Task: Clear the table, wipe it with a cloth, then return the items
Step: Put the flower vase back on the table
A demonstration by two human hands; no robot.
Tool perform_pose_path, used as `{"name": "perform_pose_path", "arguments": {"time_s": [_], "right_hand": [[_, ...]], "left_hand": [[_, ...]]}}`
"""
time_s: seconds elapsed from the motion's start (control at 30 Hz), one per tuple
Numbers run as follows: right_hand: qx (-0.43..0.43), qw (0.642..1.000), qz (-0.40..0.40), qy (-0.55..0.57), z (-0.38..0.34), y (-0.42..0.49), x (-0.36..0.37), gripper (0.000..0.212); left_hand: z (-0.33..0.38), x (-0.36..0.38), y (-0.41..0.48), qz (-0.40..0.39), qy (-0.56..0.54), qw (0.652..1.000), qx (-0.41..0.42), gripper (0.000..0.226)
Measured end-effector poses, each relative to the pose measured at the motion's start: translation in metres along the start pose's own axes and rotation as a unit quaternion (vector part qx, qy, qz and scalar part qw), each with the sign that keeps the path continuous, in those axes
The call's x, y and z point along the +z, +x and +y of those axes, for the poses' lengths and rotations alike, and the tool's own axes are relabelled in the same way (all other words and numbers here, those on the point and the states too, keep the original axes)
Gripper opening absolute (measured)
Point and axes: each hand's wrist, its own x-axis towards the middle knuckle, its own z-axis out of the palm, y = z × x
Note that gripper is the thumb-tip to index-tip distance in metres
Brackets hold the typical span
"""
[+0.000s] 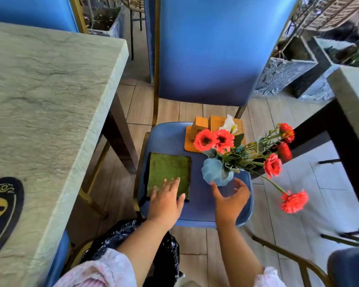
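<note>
Pink-and-white sleeves (pixel 104 268) framed two bare forearms reaching over a blue chair. Largest in view, the stone-look table (pixel 50 90) on the left was bare but for a printed emblem (pixel 2 212), so clearing looked finished and wiping seemed the step in hand. On the chair seat (pixel 168 139) stood a blue vase (pixel 215 172) of red flowers leaning right, a wooden napkin holder (pixel 197 126) behind it, and the green cloth (pixel 169 172) lying flat at the left. The left hand (pixel 166 201) lay with straight fingers on the cloth's near edge. The right hand (pixel 230 198) was spread and cupped beside the vase's base, perhaps just touching it. Next, the left fingers would need to curl round the cloth and carry it to the table without knocking the top-heavy vase.
</note>
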Motion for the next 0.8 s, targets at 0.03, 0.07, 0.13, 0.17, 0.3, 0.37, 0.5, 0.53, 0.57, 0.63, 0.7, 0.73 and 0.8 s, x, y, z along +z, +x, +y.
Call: {"name": "perform_pose_path", "arguments": {"time_s": [0.03, 0.07, 0.13, 0.17, 0.3, 0.37, 0.5, 0.53, 0.57, 0.63, 0.7, 0.73, 0.8], "right_hand": [[-0.006, 1.0, -0.007, -0.016, 0.0, 0.009, 0.001, 0.078], [-0.009, 0.999, -0.02, -0.034, 0.0, 0.018, 0.002, 0.089], [-0.012, 0.997, -0.053, -0.055, 0.001, 0.033, 0.006, 0.098], [-0.02, 0.996, -0.065, -0.057, 0.001, 0.039, 0.008, 0.095], [-0.011, 0.993, -0.111, -0.025, 0.003, 0.054, 0.015, 0.085], [0.0, 0.991, -0.134, -0.019, 0.003, 0.057, 0.018, 0.08], [0.012, 0.989, -0.146, -0.005, 0.003, 0.056, 0.019, 0.081], [0.017, 0.989, -0.149, -0.003, 0.001, 0.055, 0.017, 0.081], [0.011, 0.988, -0.152, 0.001, -0.001, 0.054, 0.015, 0.08], [-0.005, 0.988, -0.157, 0.002, -0.003, 0.05, 0.009, 0.08], [0.012, 0.985, -0.173, 0.009, -0.015, 0.04, -0.001, 0.077], [0.015, 0.984, -0.179, 0.005, -0.023, 0.034, -0.007, 0.075], [-0.012, 0.984, -0.18, 0.003, -0.041, 0.021, -0.019, 0.075]], "left_hand": [[0.004, 0.0, 0.002, 0.003, -0.009, 1.0, 0.008, 0.055], [0.007, 0.002, 0.004, 0.002, -0.017, 1.0, 0.015, 0.055], [0.013, 0.005, 0.008, -0.004, -0.025, 0.999, 0.023, 0.055], [0.015, 0.006, 0.01, -0.006, -0.027, 0.999, 0.024, 0.055], [0.019, 0.012, 0.011, -0.009, -0.044, 0.999, 0.022, 0.056], [0.02, 0.014, 0.011, -0.011, -0.053, 0.998, 0.02, 0.056], [0.02, 0.013, 0.006, -0.007, -0.061, 0.998, 0.018, 0.056], [0.021, 0.012, 0.003, -0.005, -0.062, 0.998, 0.018, 0.056], [0.021, 0.01, 0.0, -0.002, -0.065, 0.998, 0.017, 0.056], [0.022, 0.004, -0.008, 0.008, -0.072, 0.997, 0.018, 0.056], [0.025, -0.007, -0.021, 0.02, -0.08, 0.996, 0.024, 0.056], [0.026, -0.014, -0.029, 0.028, -0.088, 0.995, 0.029, 0.056], [0.029, -0.031, -0.048, 0.045, -0.121, 0.991, 0.034, 0.055]]}}
